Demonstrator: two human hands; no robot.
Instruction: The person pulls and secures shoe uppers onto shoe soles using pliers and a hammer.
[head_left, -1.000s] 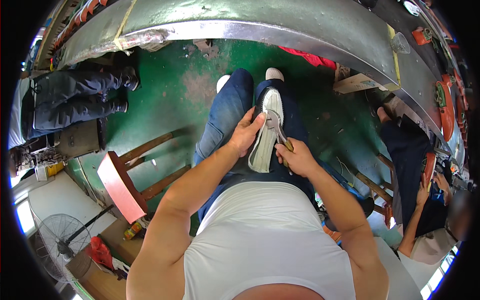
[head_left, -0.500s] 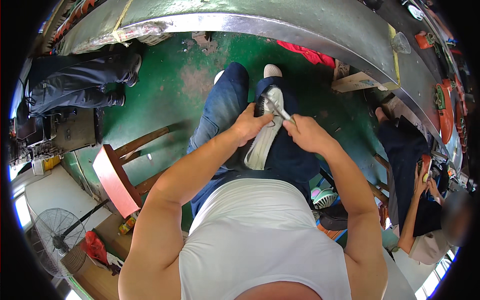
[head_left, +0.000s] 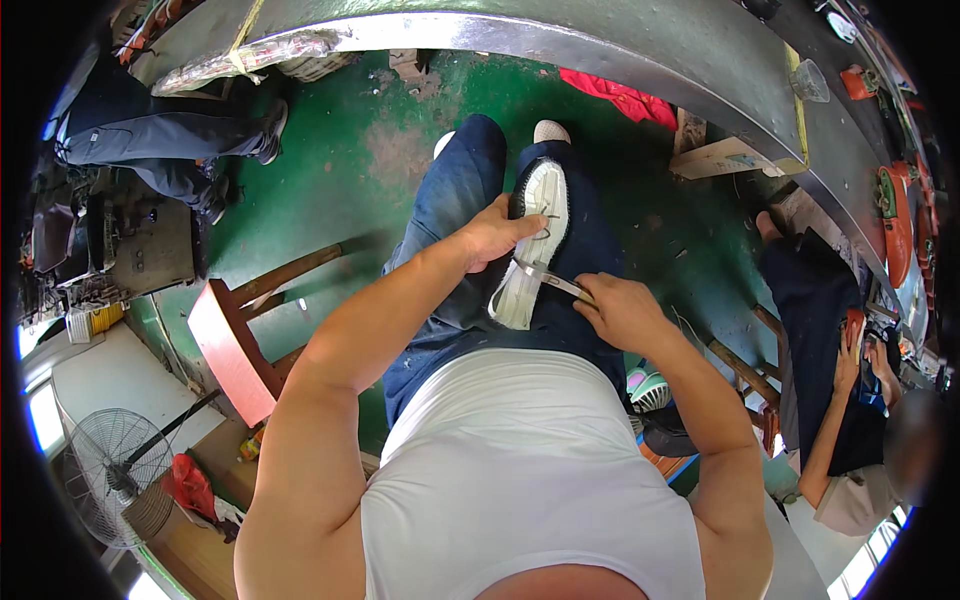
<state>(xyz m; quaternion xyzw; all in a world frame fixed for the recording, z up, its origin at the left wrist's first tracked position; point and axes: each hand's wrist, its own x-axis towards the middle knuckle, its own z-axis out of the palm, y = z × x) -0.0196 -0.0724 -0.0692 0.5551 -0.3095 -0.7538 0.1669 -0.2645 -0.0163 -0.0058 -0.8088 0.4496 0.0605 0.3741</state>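
Note:
A shoe [head_left: 545, 195] lies with its pale whitish underside up across my thighs, its dark edge showing along the left side. My left hand [head_left: 495, 235] grips it from the left, thumb pressed on the sole near a loop of dark thread or wire. In my right hand [head_left: 625, 310] is a slim metal hand tool [head_left: 560, 283] with a curved end, its exact kind unclear. That end touches or hovers just above the part of the sole nearer my body; I cannot tell which.
A metal-edged workbench [head_left: 480, 35] curves across the far side. A red-topped wooden stool [head_left: 235, 350] stands at left, a fan [head_left: 115, 465] behind it. At right, a co-worker's hands [head_left: 860, 365] hold a reddish item. Red cloth [head_left: 620, 98] lies under the bench.
My right hand has brought the tool from the middle of the sole toward my body. My left thumb now lies flatter on the sole, and the view has shifted slightly.

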